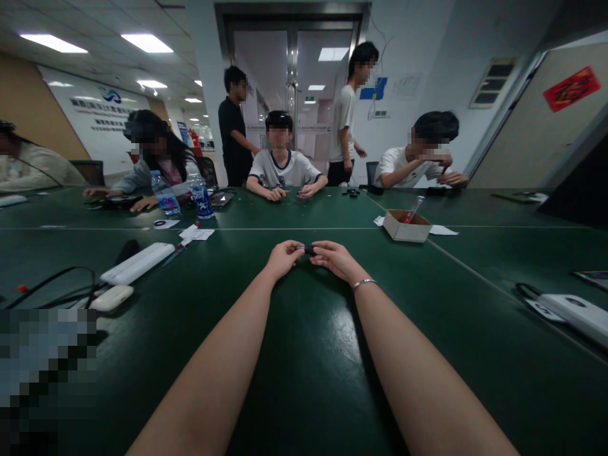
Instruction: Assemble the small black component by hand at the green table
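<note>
My left hand (286, 256) and my right hand (335, 258) meet over the green table (304, 354), fingertips close together. Between them is a small dark object (309, 250) with a silvery end on its left side; its exact kind is too small to tell. The fingers of my left hand pinch the silvery end, while my right thumb and fingers close on the black end. Part of the object is hidden by the fingertips. A thin metal bracelet (365, 284) circles my right wrist.
Left lie a white power bank (137, 264), a small white case (111, 298) and black cables. Two bottles (200, 196) stand farther back. An open box (407, 228) sits right of my hands, and a white device (577, 310) lies far right. Several people are around the table.
</note>
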`<state>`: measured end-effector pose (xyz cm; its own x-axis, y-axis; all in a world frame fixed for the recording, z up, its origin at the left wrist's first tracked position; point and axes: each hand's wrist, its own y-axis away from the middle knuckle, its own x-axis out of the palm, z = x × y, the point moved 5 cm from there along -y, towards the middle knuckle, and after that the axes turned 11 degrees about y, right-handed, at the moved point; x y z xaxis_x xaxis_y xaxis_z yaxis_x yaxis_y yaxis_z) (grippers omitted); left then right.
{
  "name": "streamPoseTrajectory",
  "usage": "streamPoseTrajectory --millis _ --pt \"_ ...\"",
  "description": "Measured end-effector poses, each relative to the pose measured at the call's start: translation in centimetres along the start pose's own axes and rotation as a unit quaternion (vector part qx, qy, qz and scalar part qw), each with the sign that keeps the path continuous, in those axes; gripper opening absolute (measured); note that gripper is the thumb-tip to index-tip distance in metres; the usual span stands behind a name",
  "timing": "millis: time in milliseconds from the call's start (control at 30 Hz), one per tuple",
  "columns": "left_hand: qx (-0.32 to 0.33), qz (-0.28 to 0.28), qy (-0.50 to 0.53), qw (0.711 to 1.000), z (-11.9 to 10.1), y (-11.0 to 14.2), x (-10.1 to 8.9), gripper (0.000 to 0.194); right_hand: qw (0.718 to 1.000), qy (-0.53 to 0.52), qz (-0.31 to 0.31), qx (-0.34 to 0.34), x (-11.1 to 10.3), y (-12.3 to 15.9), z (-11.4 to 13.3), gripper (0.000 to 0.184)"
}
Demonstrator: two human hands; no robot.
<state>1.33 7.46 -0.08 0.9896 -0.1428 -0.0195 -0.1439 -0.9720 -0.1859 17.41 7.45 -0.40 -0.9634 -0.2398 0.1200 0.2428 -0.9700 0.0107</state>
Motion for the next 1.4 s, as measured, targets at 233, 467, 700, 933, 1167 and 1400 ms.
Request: streamPoseTrajectory --millis 233,467,700,933,1167,1400 --pt "-0.03 -0.009 -0.002 1.0 0.06 -0.05 -0.04 0.03 1.0 0.0 0.012 -0.015 -0.06 -0.07 -0.07 0.02" --pt "-0.034 -0.013 -0.004 0.999 0.09 -0.11 0.0 0.025 1.0 0.0 0.017 -0.018 -0.13 -0.14 -0.19 0.02" --pt "-0.024 -0.013 -0.054 0.998 0.46 -0.35 -0.49 0.048 0.999 0.001 0.036 -0.009 0.03 -0.02 -0.13 0.022" --pt "0.001 -0.027 -0.143 0.989 -0.04 -0.13 -0.91 0.059 0.999 0.003 0.047 -0.006 0.09 0.0 -0.14 0.023" --pt "-0.003 -0.031 -0.141 0.99 -0.11 0.0 -0.9 0.058 0.999 0.008 0.037 0.005 0.27 0.22 0.07 0.021" --pt "-0.013 -0.006 -0.093 0.996 0.32 -0.28 -0.52 0.054 1.0 0.005 0.016 0.013 0.33 0.39 0.31 0.011"
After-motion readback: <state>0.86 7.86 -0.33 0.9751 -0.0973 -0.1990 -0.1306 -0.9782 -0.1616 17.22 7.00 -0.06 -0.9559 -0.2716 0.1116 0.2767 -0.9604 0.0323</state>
